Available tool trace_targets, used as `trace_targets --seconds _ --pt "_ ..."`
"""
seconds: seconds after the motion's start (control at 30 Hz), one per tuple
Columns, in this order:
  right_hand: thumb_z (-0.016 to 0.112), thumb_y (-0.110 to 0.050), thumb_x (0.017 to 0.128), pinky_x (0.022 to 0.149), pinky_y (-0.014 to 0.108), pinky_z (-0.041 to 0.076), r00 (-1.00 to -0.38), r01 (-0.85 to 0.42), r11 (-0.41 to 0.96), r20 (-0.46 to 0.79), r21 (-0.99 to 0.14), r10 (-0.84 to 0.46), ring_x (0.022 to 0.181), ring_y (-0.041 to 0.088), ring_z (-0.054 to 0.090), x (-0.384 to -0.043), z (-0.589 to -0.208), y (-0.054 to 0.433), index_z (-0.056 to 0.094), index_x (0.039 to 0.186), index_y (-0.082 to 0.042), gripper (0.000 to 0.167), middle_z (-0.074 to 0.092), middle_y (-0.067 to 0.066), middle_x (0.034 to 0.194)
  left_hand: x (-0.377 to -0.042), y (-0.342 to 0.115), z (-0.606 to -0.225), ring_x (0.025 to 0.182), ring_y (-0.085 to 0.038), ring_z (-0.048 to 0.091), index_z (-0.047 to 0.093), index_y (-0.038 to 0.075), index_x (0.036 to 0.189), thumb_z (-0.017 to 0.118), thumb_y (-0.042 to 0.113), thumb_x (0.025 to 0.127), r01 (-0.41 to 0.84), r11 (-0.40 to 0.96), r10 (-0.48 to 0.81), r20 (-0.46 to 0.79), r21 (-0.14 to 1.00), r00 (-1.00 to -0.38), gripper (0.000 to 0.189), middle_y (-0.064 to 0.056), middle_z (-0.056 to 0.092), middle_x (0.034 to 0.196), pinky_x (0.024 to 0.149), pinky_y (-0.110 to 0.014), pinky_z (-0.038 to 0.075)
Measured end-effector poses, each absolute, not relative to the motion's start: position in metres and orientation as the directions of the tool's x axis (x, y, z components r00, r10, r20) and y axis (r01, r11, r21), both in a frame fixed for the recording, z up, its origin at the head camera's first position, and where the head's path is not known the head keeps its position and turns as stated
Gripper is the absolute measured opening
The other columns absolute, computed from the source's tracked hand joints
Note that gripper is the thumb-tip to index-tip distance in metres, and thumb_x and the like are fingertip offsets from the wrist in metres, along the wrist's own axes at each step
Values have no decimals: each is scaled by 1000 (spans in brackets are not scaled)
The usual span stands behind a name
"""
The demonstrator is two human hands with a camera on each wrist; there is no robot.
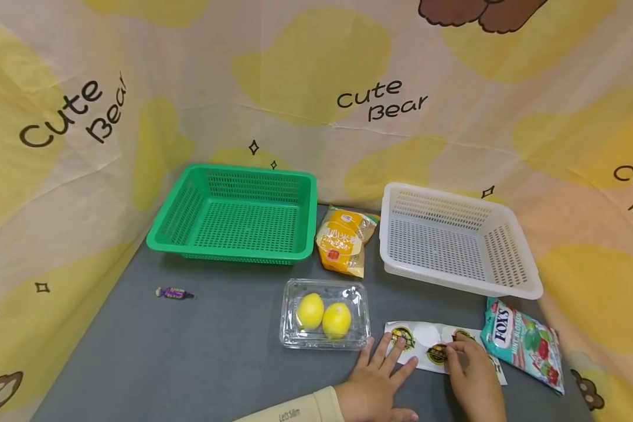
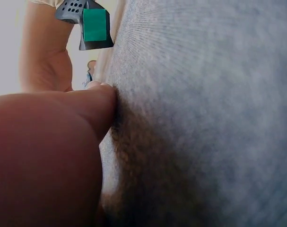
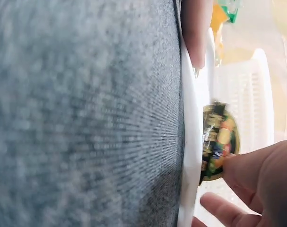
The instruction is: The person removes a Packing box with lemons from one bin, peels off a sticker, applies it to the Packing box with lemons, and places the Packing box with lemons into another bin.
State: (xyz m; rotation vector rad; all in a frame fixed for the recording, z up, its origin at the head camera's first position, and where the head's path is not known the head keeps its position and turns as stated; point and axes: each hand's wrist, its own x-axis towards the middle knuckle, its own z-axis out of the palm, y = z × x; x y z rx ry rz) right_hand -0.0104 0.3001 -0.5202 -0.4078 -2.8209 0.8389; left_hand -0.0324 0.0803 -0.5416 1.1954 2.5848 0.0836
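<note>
On the table lies a white sheet of round stickers [image 1: 427, 331], dark with gold lettering. My left hand [image 1: 371, 384] is spread flat, two fingertips on the sheet's left end and its little finger beside the corner of a clear plastic box [image 1: 290, 337]. Two lemons [image 1: 310, 311] sit inside that box. With thumb and forefinger my right hand [image 1: 475, 375] pinches the edge of a round sticker [image 3: 219, 142], which stands up from the sheet in the right wrist view. The left wrist view shows my left thumb [image 2: 93, 106] against the grey tabletop.
Behind stand a green basket [image 1: 232, 257] and a white basket [image 1: 461, 284], with a yellow bag [image 1: 343, 240] between them. A teal Fox's candy bag [image 1: 524, 343] lies right of the sheet. One purple-wrapped candy [image 1: 175, 293] is at left. Printed cloth [image 1: 295, 76] hangs around the table.
</note>
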Motion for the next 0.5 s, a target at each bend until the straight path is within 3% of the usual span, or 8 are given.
trace_targets --seconds 0.17,0.3,0.43,0.5 --pt "52 -18 111 95 63 46 -908 317 730 29 -606 418 123 48 60 -13 -504 298 64 120 7 29 58 29 144 -30 81 -543 162 -29 -13 8 39 171 30 87 96 735 659 750 -218 159 -625 92 -1 -11 178 127 -54 12" --pt "50 -25 113 94 62 48 -914 304 703 10 -643 405 117 45 62 -21 -483 286 63 126 5 35 64 28 131 -32 75 -544 162 -30 -12 5 35 172 36 84 97 753 630 776 -161 188 -610 94 -4 -13 177 126 -55 14" --pt "54 -26 112 91 60 52 -930 261 705 24 -660 366 110 43 66 -30 -468 267 66 124 1 32 70 24 119 -31 61 -542 163 -30 1 9 29 172 49 70 103 819 501 859 -44 280 -511 90 -8 -3 178 125 -44 24" --pt "56 -24 112 90 56 54 -937 230 716 48 -660 345 107 39 68 -34 -465 258 67 123 -1 29 71 20 116 -29 53 -537 161 -26 17 19 23 172 55 57 106 860 392 901 51 328 -431 82 -10 14 177 122 -35 31"
